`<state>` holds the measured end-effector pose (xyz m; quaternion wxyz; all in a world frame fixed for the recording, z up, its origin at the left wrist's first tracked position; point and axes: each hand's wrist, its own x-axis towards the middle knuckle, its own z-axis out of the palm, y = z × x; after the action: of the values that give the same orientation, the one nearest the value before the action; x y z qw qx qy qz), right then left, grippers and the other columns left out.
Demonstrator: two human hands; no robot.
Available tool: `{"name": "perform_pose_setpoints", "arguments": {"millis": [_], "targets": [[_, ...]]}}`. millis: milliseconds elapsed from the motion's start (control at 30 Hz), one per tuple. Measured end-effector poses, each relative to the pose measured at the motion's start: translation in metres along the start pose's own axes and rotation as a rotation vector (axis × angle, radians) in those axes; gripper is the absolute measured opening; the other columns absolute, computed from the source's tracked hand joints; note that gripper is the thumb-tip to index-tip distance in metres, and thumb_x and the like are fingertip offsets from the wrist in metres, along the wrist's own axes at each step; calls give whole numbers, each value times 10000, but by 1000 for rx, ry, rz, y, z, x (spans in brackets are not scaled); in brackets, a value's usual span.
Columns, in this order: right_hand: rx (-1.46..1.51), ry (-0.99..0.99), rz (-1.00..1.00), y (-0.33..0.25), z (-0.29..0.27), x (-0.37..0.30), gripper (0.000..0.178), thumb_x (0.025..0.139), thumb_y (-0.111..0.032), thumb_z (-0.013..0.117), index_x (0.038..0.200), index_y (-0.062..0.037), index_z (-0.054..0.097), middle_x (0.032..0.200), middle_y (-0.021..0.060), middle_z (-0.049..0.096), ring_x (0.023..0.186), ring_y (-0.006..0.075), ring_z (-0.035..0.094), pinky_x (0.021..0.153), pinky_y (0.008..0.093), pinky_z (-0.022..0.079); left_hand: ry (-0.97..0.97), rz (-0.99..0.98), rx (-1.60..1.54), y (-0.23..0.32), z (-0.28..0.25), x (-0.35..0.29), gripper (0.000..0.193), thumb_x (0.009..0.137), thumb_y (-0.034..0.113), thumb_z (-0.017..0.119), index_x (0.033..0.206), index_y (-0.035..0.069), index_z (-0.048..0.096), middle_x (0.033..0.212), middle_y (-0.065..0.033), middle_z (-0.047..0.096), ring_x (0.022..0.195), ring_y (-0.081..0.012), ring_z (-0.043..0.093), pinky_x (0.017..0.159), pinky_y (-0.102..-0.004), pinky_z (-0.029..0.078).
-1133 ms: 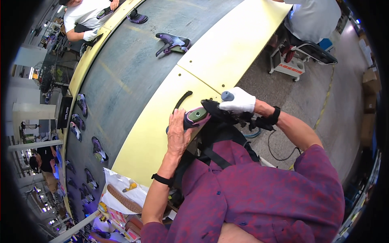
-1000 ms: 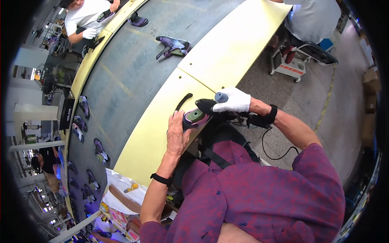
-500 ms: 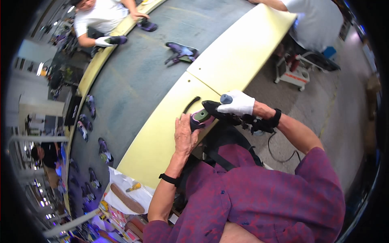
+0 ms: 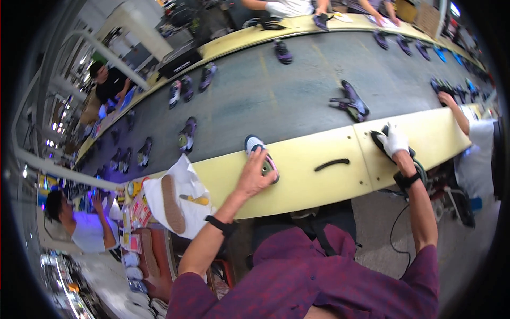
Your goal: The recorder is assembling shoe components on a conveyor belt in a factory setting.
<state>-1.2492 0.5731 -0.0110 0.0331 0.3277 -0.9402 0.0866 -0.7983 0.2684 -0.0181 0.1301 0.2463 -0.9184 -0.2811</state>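
Note:
My bare left hand (image 4: 255,175) lies across a shoe (image 4: 254,141) on the pale yellow bench, its fingers round the sides. The shoe has a whitish toe, pink lining and a green insole, and its toe points toward the belt. Further right, my white-gloved right hand (image 4: 395,140) grips a long black object (image 4: 377,140) low over the bench; the glove hides much of it, and its kind is unclear. Between the hands rests a curved black strip (image 4: 332,164).
Beyond the bench runs a grey belt (image 4: 239,111) carrying dark purple shoes (image 4: 355,101). White paper (image 4: 196,181) with a brown sole (image 4: 171,204) and a yellow-handled tool (image 4: 200,200) lies at left. Co-workers sit across the belt and at far right; a cable (image 4: 392,234) hangs below.
My view has swung left. My right hand has moved away to the right with the black object, while my left hand has carried the shoe left, toward the belt edge.

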Motion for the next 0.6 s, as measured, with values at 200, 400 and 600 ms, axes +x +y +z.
{"name": "perform_pose_setpoints", "arguments": {"millis": [200,400,600], "targets": [[314,308,-544,-85,17,-79,508,837,-186,863,1286,-28,686,1258,201,715,1199,424,655,1035,516,509,470,13,309,-1,52,16,513,900,141,786,1367,24,612,1554,-308,441,1485,-515,432,1230,-579,405],[241,198,-483,-119,52,-154,463,842,-148,818,1265,-33,670,1384,195,640,1321,407,584,1156,544,442,452,-166,513,-92,-15,122,702,910,183,813,1540,74,525,1685,-319,349,1529,-494,404,1226,-571,407],[289,228,-429,-116,62,-153,396,869,-104,769,1245,-35,666,1393,199,635,1336,424,580,1160,548,439,381,124,349,-76,13,117,814,935,214,778,1639,30,415,1721,-289,331,1605,-430,334,1279,-582,300]]}}
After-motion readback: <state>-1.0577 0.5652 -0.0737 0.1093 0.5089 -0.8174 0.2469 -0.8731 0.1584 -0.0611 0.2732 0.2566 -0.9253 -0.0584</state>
